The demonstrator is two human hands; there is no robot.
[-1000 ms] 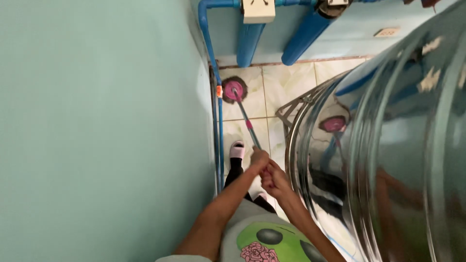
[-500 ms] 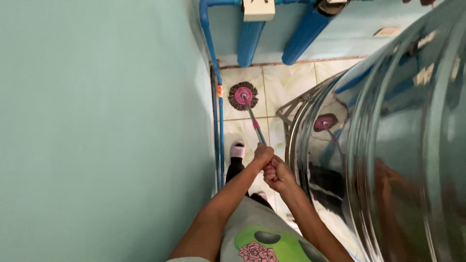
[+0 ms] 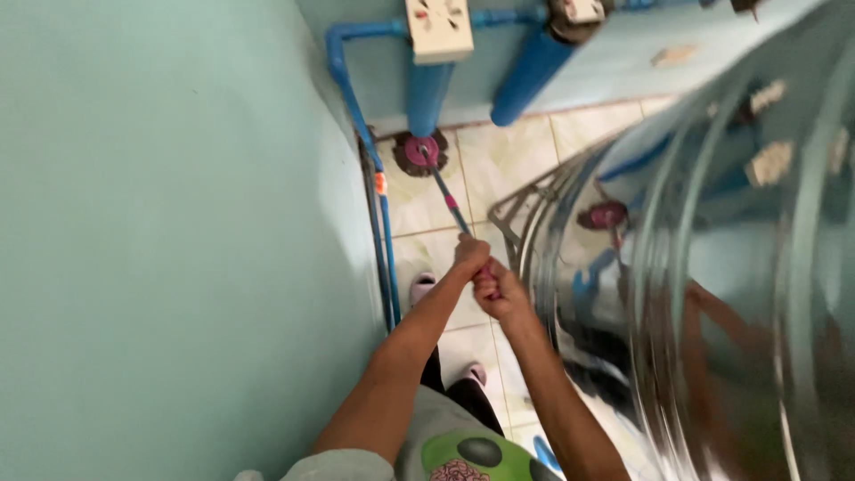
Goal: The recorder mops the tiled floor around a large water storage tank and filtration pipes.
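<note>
Mop handle (image 3: 448,201) gripped in both hands' fingers (image 3: 470,252), head on floor tile (image 3: 508,169)

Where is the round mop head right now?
In the head view, the mop head lies on the tiled floor at the far end of the gap, by the blue pipes and the far wall, left of the shiny metal tank.

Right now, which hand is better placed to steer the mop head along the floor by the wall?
Probably the left hand: it grips the mop handle lower, nearer the mop head. The right hand holds the top end, beside the steel tank.
</note>
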